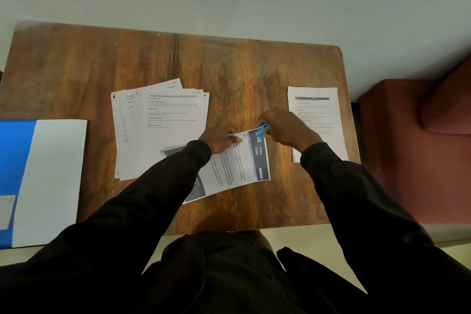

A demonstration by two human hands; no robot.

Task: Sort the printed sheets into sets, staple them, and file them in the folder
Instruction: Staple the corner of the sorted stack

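The wooden desk fills most of what I see, with a dark red armchair beyond its edge at 3 o'clock. At 9 o'clock the blue folder lies open, hanging partly over the desk's edge, and a blank white sheet covers its inner side.

Between the folder and the middle of the desk sits the fanned pile of printed sheets, loosely spread, the top page showing headings and short lines of text. My left sleeve crosses its 5 o'clock corner. Out at 3 o'clock, near the desk's edge, a separate printed set lies flat and square, well apart from the pile. My right wrist covers its lower left part.

In the middle, toward 6 o'clock, is the set I am working on, turned sideways and tilted, its dark header band on the right.

My left hand pinches this set's far edge, the fingers curled onto the paper. My right hand is wrapped round the blue stapler, which sits at the set's 1 o'clock corner, on the header band.
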